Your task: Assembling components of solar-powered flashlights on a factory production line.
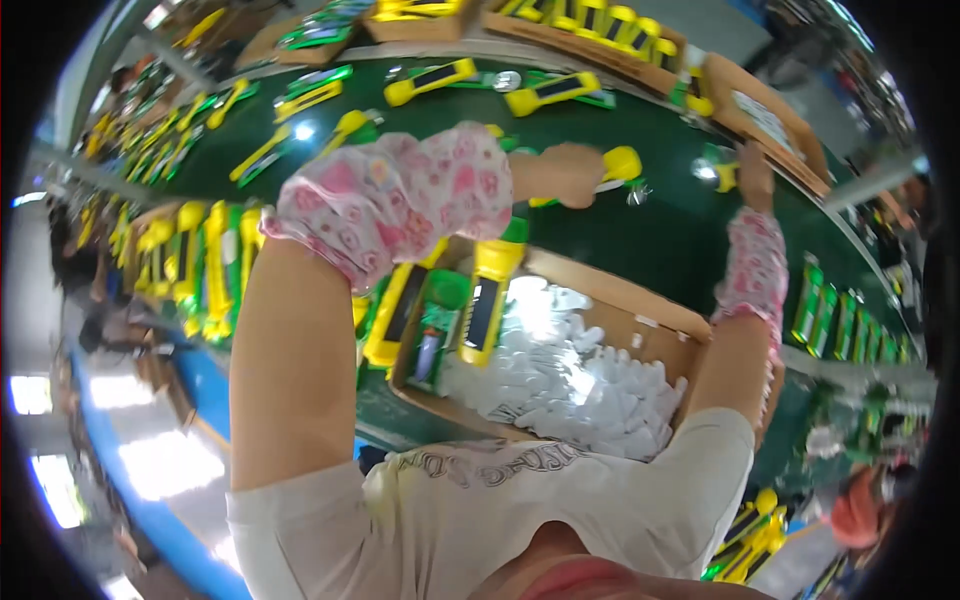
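My left hand [572, 175] is closed over the green table, its fingers wrapped round a long yellow device. The device's rounded yellow head [622, 163] sticks out to the right of the fist, and a bit of yellow shows below the wrist. To the right, my right hand [756, 182] is at the table's far edge, closed on a small yellow piece [725, 177] with a shiny clear end; its fingers are blurred. Just in front of me, a cardboard box [665, 318] holds many white plastic parts [570, 370], with yellow devices [485, 305] at its left side.
More yellow devices [430, 82] lie along the far side of the green table [640, 235]. Behind them stand cardboard trays [590, 45] of similar pieces. Green packs [825, 315] stand in a row at the right. Yellow and green devices [215, 260] are lined up at the left.
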Tool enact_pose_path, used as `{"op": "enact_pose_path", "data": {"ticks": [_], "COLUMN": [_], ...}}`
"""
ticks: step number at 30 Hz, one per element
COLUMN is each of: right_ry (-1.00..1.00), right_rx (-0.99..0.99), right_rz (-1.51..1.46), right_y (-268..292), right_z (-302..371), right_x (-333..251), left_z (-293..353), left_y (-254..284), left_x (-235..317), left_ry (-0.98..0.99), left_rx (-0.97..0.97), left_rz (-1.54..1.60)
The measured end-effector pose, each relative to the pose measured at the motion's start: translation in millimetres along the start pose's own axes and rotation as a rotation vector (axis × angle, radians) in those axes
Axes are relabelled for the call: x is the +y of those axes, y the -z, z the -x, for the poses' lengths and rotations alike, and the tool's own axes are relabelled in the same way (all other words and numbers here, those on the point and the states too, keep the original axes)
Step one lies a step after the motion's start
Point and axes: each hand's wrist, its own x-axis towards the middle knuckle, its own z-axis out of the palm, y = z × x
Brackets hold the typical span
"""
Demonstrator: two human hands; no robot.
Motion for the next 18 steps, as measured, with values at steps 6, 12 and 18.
{"op": "enact_pose_path", "data": {"ticks": [6,12,18], "right_ry": [0.087,0.116,-0.112], "right_rx": [-0.313,-0.13,-0.384], "right_rz": [-0.118,-0.647,-1.363], "right_y": [57.4,187.1,303.5], "right_z": [12.8,63.1,133.7], "right_x": [9.1,-83.8,-185.9], "left_z": [156.0,275.6,258.5], "left_y": [136.0,82.1,10.4], "left_x": [-18.3,31.9,59.0], "left_ry": [0.166,0.33,0.17], "left_rx": [0.218,0.169,0.386], "left_rz": [0.076,0.321,0.108]}}
